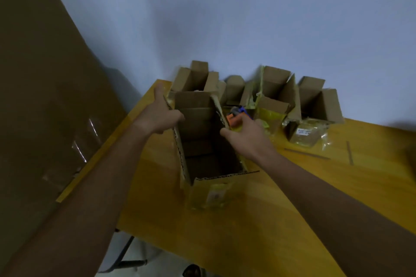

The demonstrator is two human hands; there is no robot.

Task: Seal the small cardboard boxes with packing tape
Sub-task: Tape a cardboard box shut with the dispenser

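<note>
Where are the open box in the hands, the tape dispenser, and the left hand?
open box (203, 181): head view, near flap.
tape dispenser (234, 117): head view, orange part.
left hand (161, 113): head view, back of hand.

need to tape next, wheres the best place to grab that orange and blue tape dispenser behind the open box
Judging from here, take the tape dispenser from above on its right side. The open box walls off its left, more boxes crowd behind it, and the right hand already sits beside it. Its handle is too blurred to pick out.

The near part of the table (258, 231) lies bare. An open box (202, 141) stands mid-table, both hands on its flaps. Behind it, more open boxes (276, 90) crowd the far edge against the wall (225, 18), blocking reach there.
</note>
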